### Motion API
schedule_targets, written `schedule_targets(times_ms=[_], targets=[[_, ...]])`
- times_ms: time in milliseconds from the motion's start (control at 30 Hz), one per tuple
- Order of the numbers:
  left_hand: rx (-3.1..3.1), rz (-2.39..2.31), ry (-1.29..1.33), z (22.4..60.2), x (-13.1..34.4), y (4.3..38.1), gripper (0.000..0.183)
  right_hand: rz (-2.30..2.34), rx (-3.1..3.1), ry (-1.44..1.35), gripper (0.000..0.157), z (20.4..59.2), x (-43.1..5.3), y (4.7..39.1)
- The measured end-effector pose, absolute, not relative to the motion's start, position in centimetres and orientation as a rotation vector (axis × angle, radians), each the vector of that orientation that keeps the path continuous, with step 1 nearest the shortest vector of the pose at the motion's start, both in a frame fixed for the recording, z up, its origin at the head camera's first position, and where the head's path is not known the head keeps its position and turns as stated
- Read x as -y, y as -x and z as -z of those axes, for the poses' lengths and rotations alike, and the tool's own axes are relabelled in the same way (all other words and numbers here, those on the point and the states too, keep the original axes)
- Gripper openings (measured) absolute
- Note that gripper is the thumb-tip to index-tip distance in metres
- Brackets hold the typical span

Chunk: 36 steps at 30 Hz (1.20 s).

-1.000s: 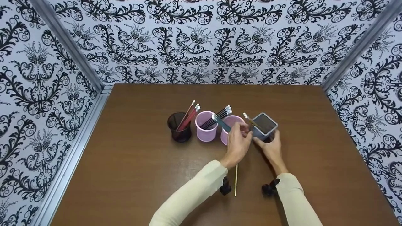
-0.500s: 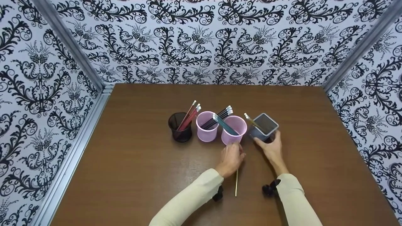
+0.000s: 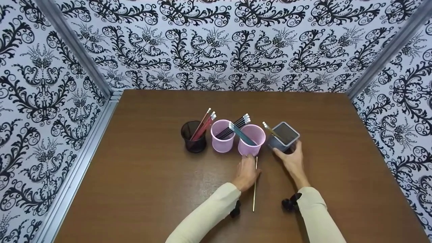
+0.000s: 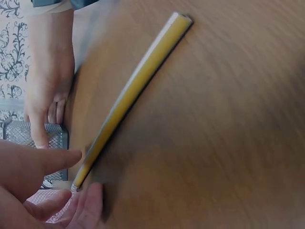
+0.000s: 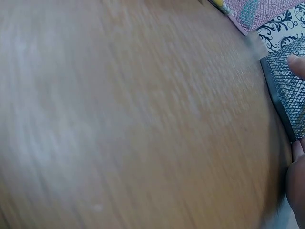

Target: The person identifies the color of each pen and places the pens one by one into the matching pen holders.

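A yellow pencil (image 3: 254,189) lies on the table, its eraser end toward the cups. Over that end is my left hand (image 3: 247,172), thumb and fingers spread on either side of the pencil (image 4: 128,98) with a gap between them in the left wrist view. In front of the left hand stands a pink mesh cup (image 3: 248,150) with teal pencils (image 3: 243,135). My right hand (image 3: 293,160) grips the square grey mesh pencil cup (image 3: 278,145) low on its near side, thumb on the wall (image 5: 288,90). Yellow pencils (image 3: 270,130) lean inside that cup.
Farther left stand another pink cup (image 3: 222,145) with black pencils (image 3: 233,127) and a black mesh cup (image 3: 195,145) with red pencils (image 3: 203,128). Patterned walls border the brown table (image 3: 152,168) at the back and sides.
My left hand has come away from the teal pencils in the pink cup, down toward me to the loose pencil's eraser end. The right hand keeps its place on the square cup.
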<state>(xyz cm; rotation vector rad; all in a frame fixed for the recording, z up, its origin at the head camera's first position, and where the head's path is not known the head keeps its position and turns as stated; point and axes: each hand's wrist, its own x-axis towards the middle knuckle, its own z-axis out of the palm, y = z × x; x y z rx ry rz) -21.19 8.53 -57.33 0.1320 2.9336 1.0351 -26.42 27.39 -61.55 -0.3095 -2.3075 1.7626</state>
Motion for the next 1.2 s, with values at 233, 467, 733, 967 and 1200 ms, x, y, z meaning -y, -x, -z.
schedule_targets(times_ms=[233,467,733,967,1200], targets=[[-2.951,-1.082,-0.135,57.7,-8.9,21.2,0.022,-1.782,2.293,0.327,0.086,61.3,-27.4,26.4],[-2.952,-1.127,-0.136,57.7,-9.3,21.1,0.019,-1.775,2.301,0.33,0.086,61.2,-27.3,26.2],[-2.923,-1.17,-0.1,57.8,-9.2,21.4,0.024,-1.777,2.305,0.33,0.087,61.3,-27.4,26.4],[-2.87,-1.218,-0.176,57.5,-8.8,21.3,0.042,-1.737,2.325,0.334,0.085,61.3,-27.4,26.3],[-2.86,-1.287,-0.266,56.7,-8.4,21.4,0.05,-1.757,2.295,0.308,0.085,61.5,-27.3,26.4]])
